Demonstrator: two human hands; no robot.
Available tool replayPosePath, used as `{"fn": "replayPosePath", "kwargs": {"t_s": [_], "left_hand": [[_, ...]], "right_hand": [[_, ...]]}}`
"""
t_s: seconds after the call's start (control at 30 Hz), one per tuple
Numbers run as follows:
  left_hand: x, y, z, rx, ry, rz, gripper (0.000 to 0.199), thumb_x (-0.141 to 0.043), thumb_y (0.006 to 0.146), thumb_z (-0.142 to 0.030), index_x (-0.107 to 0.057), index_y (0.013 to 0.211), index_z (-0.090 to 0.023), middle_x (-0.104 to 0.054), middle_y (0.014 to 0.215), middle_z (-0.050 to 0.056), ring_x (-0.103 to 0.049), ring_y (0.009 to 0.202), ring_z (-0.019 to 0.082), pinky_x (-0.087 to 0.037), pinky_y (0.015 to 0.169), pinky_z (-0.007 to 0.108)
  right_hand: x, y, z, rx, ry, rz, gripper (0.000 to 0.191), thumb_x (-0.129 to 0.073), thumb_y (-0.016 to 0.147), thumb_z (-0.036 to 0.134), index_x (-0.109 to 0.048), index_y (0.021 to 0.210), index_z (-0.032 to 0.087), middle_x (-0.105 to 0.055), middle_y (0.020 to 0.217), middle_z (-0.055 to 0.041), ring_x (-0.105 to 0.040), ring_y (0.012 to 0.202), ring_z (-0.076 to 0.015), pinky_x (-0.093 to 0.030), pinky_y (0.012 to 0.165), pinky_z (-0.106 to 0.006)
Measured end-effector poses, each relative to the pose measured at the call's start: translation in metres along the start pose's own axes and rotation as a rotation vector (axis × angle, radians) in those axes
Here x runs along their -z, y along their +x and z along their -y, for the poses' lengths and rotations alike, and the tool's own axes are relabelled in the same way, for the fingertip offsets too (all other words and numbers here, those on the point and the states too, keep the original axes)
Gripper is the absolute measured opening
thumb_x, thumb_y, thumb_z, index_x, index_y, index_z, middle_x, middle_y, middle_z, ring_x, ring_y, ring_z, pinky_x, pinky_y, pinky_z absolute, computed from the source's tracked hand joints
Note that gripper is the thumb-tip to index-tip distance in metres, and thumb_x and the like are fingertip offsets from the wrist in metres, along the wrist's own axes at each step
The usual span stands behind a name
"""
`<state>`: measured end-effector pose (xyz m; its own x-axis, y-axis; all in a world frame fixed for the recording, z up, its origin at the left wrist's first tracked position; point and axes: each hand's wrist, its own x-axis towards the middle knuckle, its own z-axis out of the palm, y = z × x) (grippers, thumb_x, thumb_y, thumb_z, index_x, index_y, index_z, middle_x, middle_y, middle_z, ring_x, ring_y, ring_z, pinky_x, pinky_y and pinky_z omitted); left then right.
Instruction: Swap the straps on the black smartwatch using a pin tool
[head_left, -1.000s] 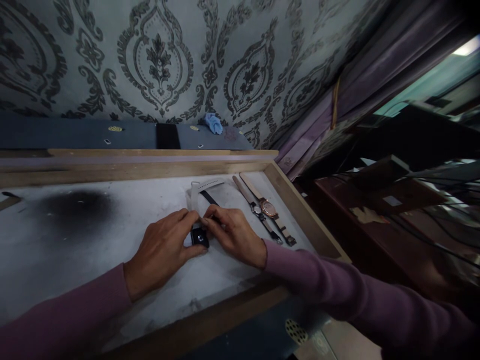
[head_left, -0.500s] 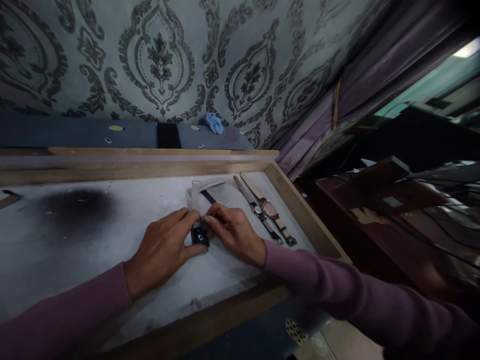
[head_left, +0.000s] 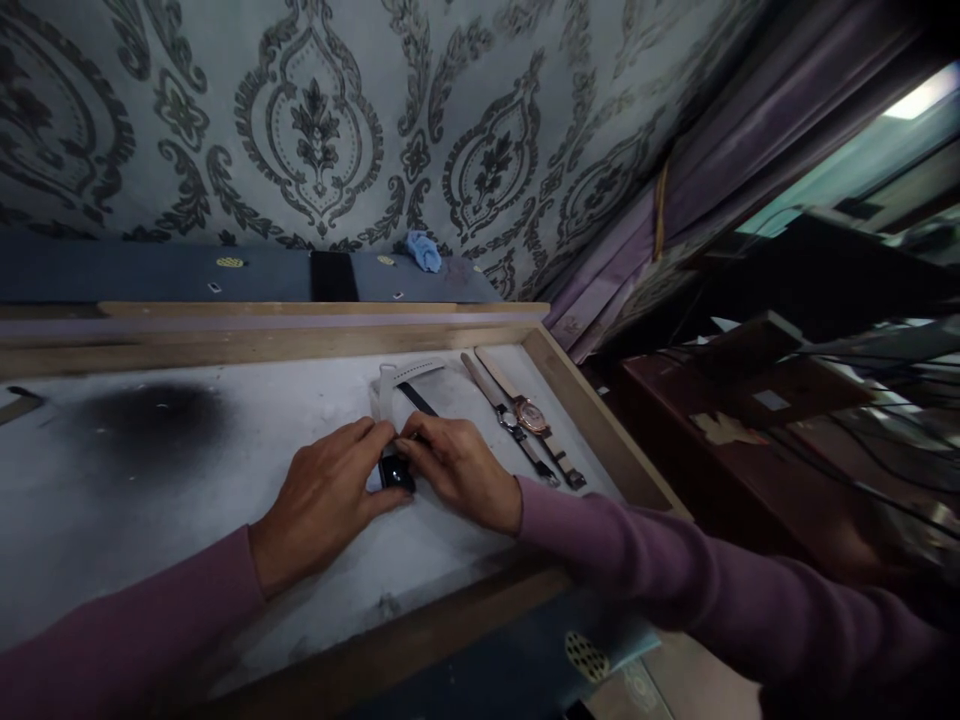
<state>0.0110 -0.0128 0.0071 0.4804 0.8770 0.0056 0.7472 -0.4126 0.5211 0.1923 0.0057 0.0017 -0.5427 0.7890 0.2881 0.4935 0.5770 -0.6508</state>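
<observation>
A dark smudge (head_left: 157, 415) stains the white desk (head_left: 300, 615); a pale strap (head_left: 420, 371) and two wristwatches (head_left: 531, 415) lie rightward. The left hand (head_left: 326, 490) has its grip clamped on a black-faced watch (head_left: 397, 475) between the hands; the right hand (head_left: 465, 465) pinches its fingertips together at the upper edge, contents hidden.

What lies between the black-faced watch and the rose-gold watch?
Going from the black-faced watch in the head view: the right hand, then the small silver-cased watch.

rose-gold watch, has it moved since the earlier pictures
No: judged by the wooden wall to its right, the rose-gold watch lies where it did; the whole view has only shifted slightly.
</observation>
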Motion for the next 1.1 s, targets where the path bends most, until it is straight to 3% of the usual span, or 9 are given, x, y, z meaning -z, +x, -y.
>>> {"fn": "replayPosePath", "kwargs": {"t_s": [0.17, 0.37, 0.57, 1.1], "left_hand": [[0.0019, 0.0008, -0.0015, 0.005, 0.004, 0.008, 0.025, -0.069, 0.082, -0.029, -0.052, 0.099, -0.021, -0.058, 0.091, 0.001, -0.058, 0.080, 0.020, -0.041, 0.066, 0.030], [0.0030, -0.0005, -0.0019, 0.009, -0.013, 0.009, 0.023, -0.067, 0.082, -0.029, -0.053, 0.098, -0.023, -0.059, 0.092, -0.001, -0.058, 0.079, 0.019, -0.040, 0.064, 0.029], [0.0005, -0.0001, -0.0001, -0.014, -0.022, -0.027, 0.022, -0.065, 0.082, -0.029, -0.055, 0.100, -0.023, -0.060, 0.089, -0.001, -0.058, 0.077, 0.019, -0.039, 0.064, 0.029], [0.0029, 0.0004, -0.0021, 0.001, -0.005, 0.003, 0.025, -0.069, 0.080, -0.028, -0.053, 0.099, -0.022, -0.060, 0.091, 0.000, -0.059, 0.078, 0.019, -0.040, 0.065, 0.029]], "right_hand": [[0.0009, -0.0001, 0.0004, -0.054, 0.058, -0.007, 0.020, -0.046, 0.096, 0.025, -0.048, 0.077, 0.020, -0.056, 0.061, 0.0023, -0.055, 0.053, -0.0116, -0.041, 0.055, -0.022], [-0.0011, -0.0006, -0.0021, -0.200, 0.284, -0.039, 0.021, -0.049, 0.095, 0.032, -0.050, 0.077, 0.020, -0.063, 0.067, -0.0001, -0.061, 0.057, -0.0119, -0.048, 0.057, -0.022], [-0.0041, -0.0018, -0.0053, -0.230, 0.363, -0.057, 0.022, -0.051, 0.094, 0.034, -0.050, 0.077, 0.020, -0.063, 0.067, -0.0004, -0.060, 0.056, -0.0113, -0.049, 0.055, -0.023], [0.0010, 0.0000, -0.0012, -0.174, 0.229, -0.026, 0.019, -0.049, 0.095, 0.028, -0.050, 0.077, 0.020, -0.062, 0.066, 0.0000, -0.061, 0.057, -0.0125, -0.047, 0.057, -0.023]]}}
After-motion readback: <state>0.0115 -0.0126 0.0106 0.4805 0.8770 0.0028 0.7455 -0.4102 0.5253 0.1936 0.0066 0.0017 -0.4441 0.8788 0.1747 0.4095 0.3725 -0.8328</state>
